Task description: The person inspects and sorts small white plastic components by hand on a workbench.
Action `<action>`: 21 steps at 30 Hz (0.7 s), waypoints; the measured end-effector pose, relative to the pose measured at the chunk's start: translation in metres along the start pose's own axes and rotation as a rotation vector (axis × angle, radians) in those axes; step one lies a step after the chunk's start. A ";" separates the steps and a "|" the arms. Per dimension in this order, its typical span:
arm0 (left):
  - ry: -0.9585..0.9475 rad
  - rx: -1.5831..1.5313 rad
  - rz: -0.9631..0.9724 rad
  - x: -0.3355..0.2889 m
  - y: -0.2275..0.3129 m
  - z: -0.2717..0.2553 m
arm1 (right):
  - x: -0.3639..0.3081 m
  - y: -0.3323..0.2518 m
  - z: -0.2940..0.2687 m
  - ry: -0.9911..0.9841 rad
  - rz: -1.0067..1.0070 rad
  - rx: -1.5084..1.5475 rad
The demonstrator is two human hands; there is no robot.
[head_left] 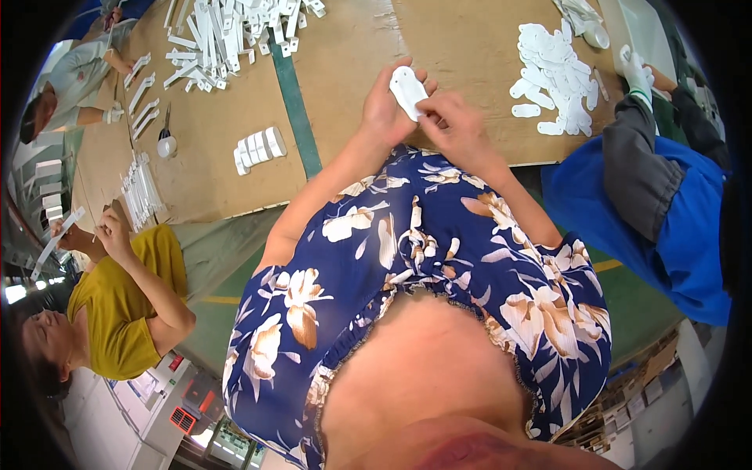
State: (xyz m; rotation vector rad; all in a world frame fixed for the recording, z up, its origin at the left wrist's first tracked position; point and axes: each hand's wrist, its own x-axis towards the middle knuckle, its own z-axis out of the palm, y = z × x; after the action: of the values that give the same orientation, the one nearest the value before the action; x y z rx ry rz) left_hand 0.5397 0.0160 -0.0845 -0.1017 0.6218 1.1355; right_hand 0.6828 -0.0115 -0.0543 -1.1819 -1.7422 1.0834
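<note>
A flat white oblong plate point(406, 86) with rounded ends and small holes lies tilted across the fingers of my left hand point(379, 108), whose thumb side supports it near the table's front edge. My right hand point(462, 131) has its fingers curled in and its fingertips at the plate's lower right edge; its palm is hidden. To the right of my hands a loose heap of similar white plates point(552, 74) covers part of the table. On the left stands a short row of white pieces point(260, 149) leaning together.
A heap of long white brackets point(223, 39) lies at the far left, by a green strip point(291, 106) across the brown table point(345, 47). Scissors point(167, 129) lie further left. Co-workers sit on the left and on the right, where a gloved hand point(636, 74) rests by the table.
</note>
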 end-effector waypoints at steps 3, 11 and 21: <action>-0.187 -0.108 -0.039 0.002 0.001 -0.012 | -0.004 -0.004 0.001 -0.062 -0.073 -0.051; -0.330 -0.197 -0.147 -0.003 0.003 -0.014 | -0.012 0.081 -0.069 0.018 0.250 -0.414; 0.059 0.196 -0.257 -0.036 -0.002 -0.023 | -0.032 0.176 -0.134 -0.062 0.396 -0.798</action>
State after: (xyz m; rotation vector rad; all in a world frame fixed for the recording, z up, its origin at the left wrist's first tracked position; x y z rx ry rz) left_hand 0.5220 -0.0232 -0.0859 -0.0453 0.7470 0.8217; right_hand 0.8680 0.0259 -0.1733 -2.0588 -2.1206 0.6220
